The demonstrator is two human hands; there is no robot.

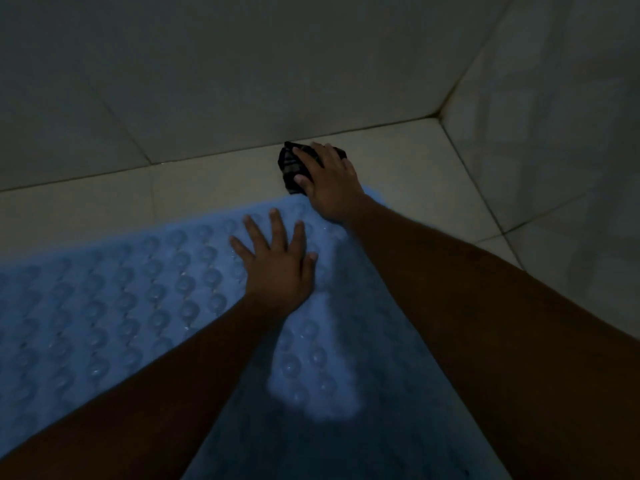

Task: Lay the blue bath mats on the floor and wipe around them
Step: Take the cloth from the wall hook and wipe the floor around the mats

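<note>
A blue bath mat point(131, 299) studded with round suction cups lies flat on the pale tiled floor point(408, 157), filling the lower left and middle of the head view. My left hand point(277, 261) rests flat on the mat near its far edge, fingers spread, holding nothing. Just beyond the mat's far corner, my right hand point(329, 181) presses a dark checked cloth point(291, 168) onto the floor, close to the foot of the wall. Part of the cloth is hidden under the palm.
A tiled wall point(207, 64) rises straight ahead and a second wall point(554, 116) stands on the right; they meet in a corner at upper right. A strip of bare floor runs between the mat and both walls. The room is dim.
</note>
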